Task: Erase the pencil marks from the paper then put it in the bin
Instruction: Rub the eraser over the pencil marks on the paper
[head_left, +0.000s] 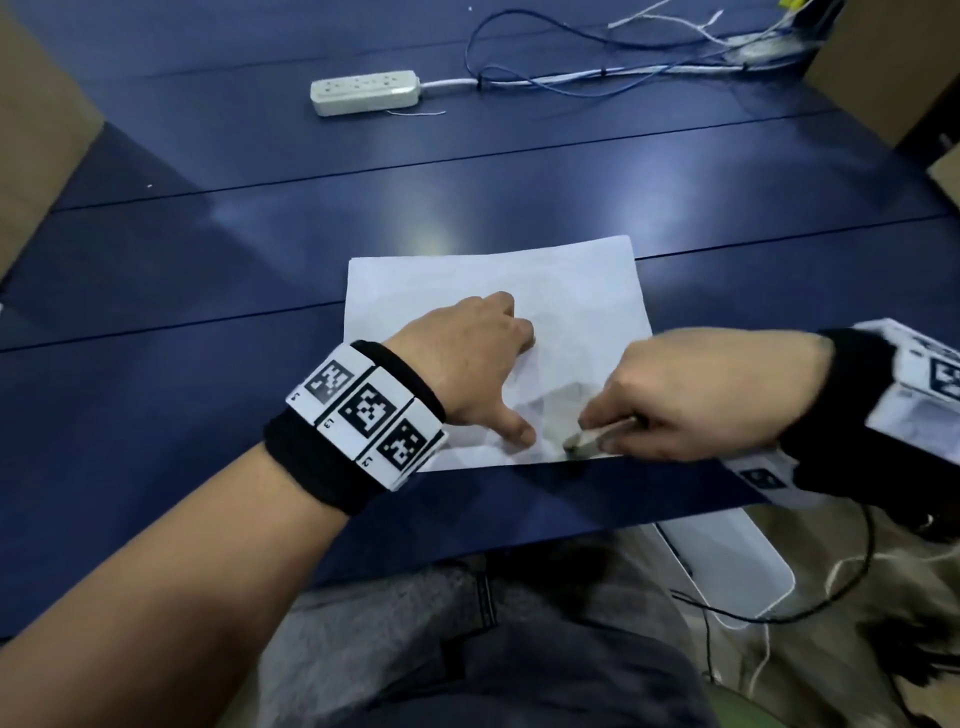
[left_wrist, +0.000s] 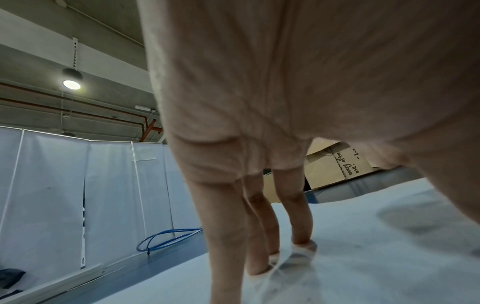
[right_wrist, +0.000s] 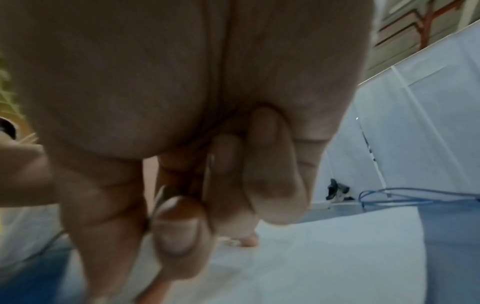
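A white sheet of paper (head_left: 498, 291) lies on the dark blue table (head_left: 208, 270), close to its front edge. My left hand (head_left: 488, 374) presses flat on the sheet's left half, fingers straight and spread; the left wrist view shows the fingertips (left_wrist: 303, 246) bearing down on the paper (left_wrist: 363, 257). My right hand (head_left: 613, 421) pinches a small grey-white eraser (head_left: 582, 442) and holds its tip against the sheet's front edge, beside my left thumb. A faint grey smudge shows there. In the right wrist view the curled fingers (right_wrist: 179, 226) hide the eraser above the paper (right_wrist: 324, 257).
A white power strip (head_left: 363, 92) and loose blue and white cables (head_left: 571, 78) lie at the far side of the table. Cardboard boxes stand at the left (head_left: 31, 130) and right (head_left: 883, 62). A white rounded container (head_left: 727, 561) sits below the table's front edge, right of my lap.
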